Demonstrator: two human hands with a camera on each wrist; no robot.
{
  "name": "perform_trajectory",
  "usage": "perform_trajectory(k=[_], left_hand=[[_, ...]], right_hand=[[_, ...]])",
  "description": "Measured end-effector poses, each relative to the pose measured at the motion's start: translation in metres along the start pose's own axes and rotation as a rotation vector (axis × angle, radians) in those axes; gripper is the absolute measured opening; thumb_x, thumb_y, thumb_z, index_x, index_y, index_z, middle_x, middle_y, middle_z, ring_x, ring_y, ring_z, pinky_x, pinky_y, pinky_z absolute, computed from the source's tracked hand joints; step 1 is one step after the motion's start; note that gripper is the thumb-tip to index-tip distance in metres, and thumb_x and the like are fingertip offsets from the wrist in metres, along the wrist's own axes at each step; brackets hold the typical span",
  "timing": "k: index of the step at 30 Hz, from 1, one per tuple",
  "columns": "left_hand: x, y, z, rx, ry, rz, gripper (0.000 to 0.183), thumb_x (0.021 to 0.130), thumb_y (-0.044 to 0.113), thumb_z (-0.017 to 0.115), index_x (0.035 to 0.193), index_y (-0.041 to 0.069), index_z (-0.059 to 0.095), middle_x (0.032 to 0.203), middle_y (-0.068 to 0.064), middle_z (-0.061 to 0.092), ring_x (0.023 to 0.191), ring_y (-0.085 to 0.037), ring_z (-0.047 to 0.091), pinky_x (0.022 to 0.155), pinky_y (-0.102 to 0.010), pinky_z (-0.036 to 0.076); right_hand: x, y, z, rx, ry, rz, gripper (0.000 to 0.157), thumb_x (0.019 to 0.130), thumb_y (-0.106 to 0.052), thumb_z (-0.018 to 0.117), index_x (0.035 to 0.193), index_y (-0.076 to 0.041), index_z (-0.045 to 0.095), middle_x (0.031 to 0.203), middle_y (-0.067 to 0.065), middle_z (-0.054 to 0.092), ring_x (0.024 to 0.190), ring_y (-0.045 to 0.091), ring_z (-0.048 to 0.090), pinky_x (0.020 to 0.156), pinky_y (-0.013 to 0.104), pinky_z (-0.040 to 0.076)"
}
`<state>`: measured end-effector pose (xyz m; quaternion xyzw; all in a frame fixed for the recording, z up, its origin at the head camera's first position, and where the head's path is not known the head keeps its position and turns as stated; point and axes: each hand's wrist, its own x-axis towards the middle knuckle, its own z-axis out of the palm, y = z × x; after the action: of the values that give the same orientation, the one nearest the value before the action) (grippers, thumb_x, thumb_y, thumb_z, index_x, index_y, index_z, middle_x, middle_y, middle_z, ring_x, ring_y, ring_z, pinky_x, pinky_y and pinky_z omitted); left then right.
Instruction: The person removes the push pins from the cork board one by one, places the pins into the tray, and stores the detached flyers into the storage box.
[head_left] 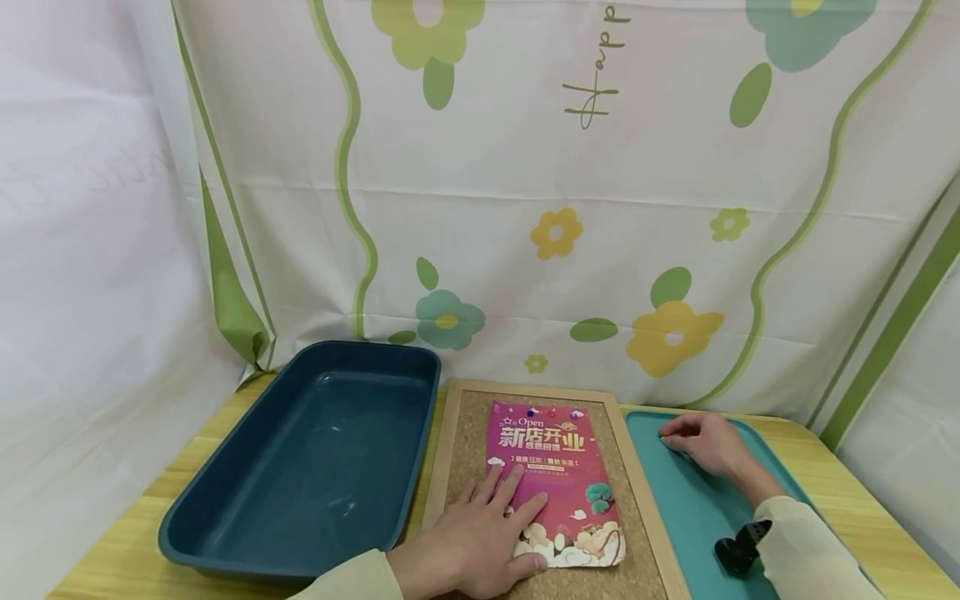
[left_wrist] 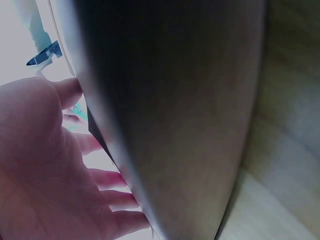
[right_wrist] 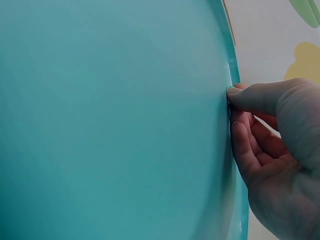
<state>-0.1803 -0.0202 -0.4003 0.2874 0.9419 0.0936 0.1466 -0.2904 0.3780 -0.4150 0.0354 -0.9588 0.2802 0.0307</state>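
A pink and purple poster point(head_left: 555, 500) with white Chinese lettering lies on a wood-framed cork board point(head_left: 465, 442). Small dark blue and red spots like pushpin heads show along its top edge. With fingers spread, my left hand point(head_left: 480, 533) rests on the poster's lower left part and the cork beside it. My right hand point(head_left: 708, 446) is over the far end of a teal tray point(head_left: 682, 492), thumb and forefinger pinched together. A tiny greenish thing point(head_left: 663, 438) shows at those fingertips, mostly hidden; I cannot tell its kind. The right wrist view shows the pinching fingers point(right_wrist: 250, 97) close above the tray.
A deep dark blue bin point(head_left: 300, 467) stands left of the board on the wooden table point(head_left: 862, 500). A white flowered cloth point(head_left: 495, 167) hangs behind everything. A black camera mount point(head_left: 741, 550) sits on the right wrist, over the tray.
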Motion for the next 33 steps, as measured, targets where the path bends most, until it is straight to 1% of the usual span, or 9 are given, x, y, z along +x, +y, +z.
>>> perform_trajectory(k=[8,12,14,19,24,30,33], left_hand=[[-0.001,0.0,-0.001,0.001,-0.001,0.0,0.072,0.099,0.069,0.054,0.164,0.047,0.033,0.179,0.004,0.021,0.165,-0.035,0.021,0.126,-0.063,0.035],[-0.001,0.001,-0.001,0.004,-0.003,-0.001,0.072,0.099,0.069,0.055,0.164,0.047,0.033,0.178,0.005,0.021,0.165,-0.035,0.021,0.126,-0.063,0.035],[-0.001,0.001,-0.001,0.006,-0.005,-0.001,0.072,0.1,0.069,0.054,0.164,0.046,0.033,0.179,0.005,0.021,0.165,-0.035,0.021,0.126,-0.062,0.035],[-0.001,0.001,-0.001,0.004,-0.008,-0.001,0.071,0.1,0.068,0.054,0.164,0.046,0.033,0.179,0.005,0.02,0.166,-0.034,0.019,0.127,-0.062,0.034],[-0.001,0.001,-0.002,0.0,-0.01,0.001,0.072,0.1,0.069,0.054,0.165,0.046,0.033,0.179,0.005,0.02,0.166,-0.035,0.019,0.127,-0.063,0.033],[-0.001,0.001,-0.001,0.008,-0.012,0.003,0.071,0.1,0.067,0.055,0.164,0.047,0.033,0.178,0.005,0.021,0.166,-0.034,0.019,0.127,-0.062,0.034],[-0.001,0.001,-0.001,0.003,-0.014,0.002,0.071,0.1,0.067,0.055,0.164,0.047,0.033,0.179,0.005,0.02,0.166,-0.034,0.019,0.127,-0.062,0.033]], right_hand=[[0.0,-0.001,-0.001,0.013,-0.003,-0.011,0.016,0.101,-0.014,0.071,0.11,-0.005,0.08,0.107,0.015,0.077,0.086,0.013,0.064,0.071,0.03,0.052],[-0.001,0.0,-0.001,0.018,-0.011,-0.005,0.017,0.101,-0.014,0.071,0.112,-0.006,0.08,0.108,0.013,0.077,0.085,0.011,0.063,0.071,0.028,0.052],[-0.001,0.0,-0.001,0.024,-0.017,-0.011,0.018,0.101,-0.014,0.071,0.113,-0.004,0.079,0.109,0.014,0.077,0.086,0.012,0.063,0.071,0.028,0.052],[-0.002,-0.001,-0.003,0.054,-0.018,-0.016,0.02,0.101,-0.014,0.071,0.116,-0.002,0.078,0.112,0.017,0.076,0.088,0.014,0.064,0.07,0.028,0.053],[-0.004,0.001,-0.006,0.092,-0.022,-0.005,0.025,0.102,-0.014,0.071,0.122,0.0,0.076,0.118,0.019,0.076,0.09,0.009,0.065,0.072,0.025,0.055],[-0.005,0.001,-0.009,0.144,-0.036,0.02,0.029,0.102,-0.012,0.07,0.126,0.004,0.072,0.115,0.018,0.077,0.09,0.006,0.067,0.073,0.025,0.056],[-0.005,0.0,-0.011,0.148,-0.04,0.019,0.031,0.103,-0.013,0.069,0.128,0.005,0.071,0.117,0.019,0.076,0.091,0.009,0.067,0.073,0.027,0.056]])
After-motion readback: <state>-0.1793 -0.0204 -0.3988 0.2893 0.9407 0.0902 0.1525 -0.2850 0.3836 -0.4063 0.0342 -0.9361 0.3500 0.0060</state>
